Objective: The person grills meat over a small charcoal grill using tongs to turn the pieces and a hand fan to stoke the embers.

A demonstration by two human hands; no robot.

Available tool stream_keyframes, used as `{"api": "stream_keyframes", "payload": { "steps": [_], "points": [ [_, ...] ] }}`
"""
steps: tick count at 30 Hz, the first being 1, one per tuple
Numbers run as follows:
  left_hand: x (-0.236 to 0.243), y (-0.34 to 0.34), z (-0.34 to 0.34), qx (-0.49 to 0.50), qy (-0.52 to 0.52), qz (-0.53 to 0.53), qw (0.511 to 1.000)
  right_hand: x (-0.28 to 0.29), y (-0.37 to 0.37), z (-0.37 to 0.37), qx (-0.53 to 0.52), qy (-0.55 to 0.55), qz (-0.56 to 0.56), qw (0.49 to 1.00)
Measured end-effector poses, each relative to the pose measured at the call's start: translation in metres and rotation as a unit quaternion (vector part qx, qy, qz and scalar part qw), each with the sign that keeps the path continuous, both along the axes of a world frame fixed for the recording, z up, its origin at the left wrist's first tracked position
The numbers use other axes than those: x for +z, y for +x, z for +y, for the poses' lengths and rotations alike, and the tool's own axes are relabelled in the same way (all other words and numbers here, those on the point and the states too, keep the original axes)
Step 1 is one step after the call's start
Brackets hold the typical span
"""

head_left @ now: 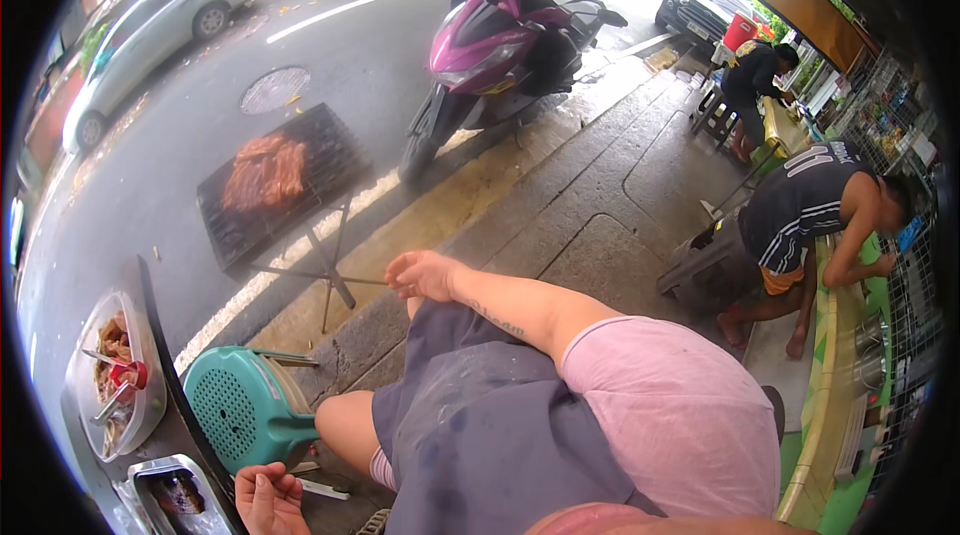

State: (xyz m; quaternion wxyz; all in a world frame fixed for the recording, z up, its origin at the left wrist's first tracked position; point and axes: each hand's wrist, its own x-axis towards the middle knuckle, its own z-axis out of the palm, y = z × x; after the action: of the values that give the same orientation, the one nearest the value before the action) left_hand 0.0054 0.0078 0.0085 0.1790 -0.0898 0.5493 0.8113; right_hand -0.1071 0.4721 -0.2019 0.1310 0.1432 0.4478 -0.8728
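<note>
My right hand (pixel 420 277) rests over my knee on the grey apron (pixel 460 415), its fingers loosely bent with nothing seen in them. My left hand (pixel 268 497) is low at the bottom, fingers half curled and empty, beside a metal tray (pixel 138 483) holding dark liquid. A clear plastic tub (pixel 150 400) with meat, utensils and a red item sits on a dark side table. Beyond my hands, a black grill (pixel 230 245) on folding legs carries reddish meat (pixel 265 173), hazy with smoke.
A teal stool (pixel 225 405) stands at my left. A purple scooter (pixel 475 45) is parked past the grill, with cars on the road. At right, two other people (pixel 805 200) (pixel 750 85) lean at a tiled counter (pixel 820 415) along a wire mesh.
</note>
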Motion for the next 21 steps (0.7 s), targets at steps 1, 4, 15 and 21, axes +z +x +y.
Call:
{"api": "stream_keyframes", "payload": {
  "steps": [1, 4, 15, 21],
  "points": [
    [0.0002, 0.0, 0.0005, 0.0, 0.0, 0.001, 1.0, -0.0004, -0.0002, 0.0001, -0.002, 0.0, 0.0, 1.0],
    [0.0011, 0.0002, 0.002, 0.002, -0.004, 0.0, 1.0, -0.0014, -0.0003, -0.0001, -0.004, -0.001, 0.0, 1.0],
    [0.0014, -0.0001, 0.0026, 0.012, -0.007, -0.013, 1.0, 0.0035, 0.0005, 0.0, -0.002, -0.005, 0.002, 1.0],
    [0.0004, 0.0003, 0.0013, 0.011, -0.014, -0.009, 1.0, 0.0036, 0.0007, -0.0008, 0.0, 0.0, -0.002, 1.0]
  ]
}}
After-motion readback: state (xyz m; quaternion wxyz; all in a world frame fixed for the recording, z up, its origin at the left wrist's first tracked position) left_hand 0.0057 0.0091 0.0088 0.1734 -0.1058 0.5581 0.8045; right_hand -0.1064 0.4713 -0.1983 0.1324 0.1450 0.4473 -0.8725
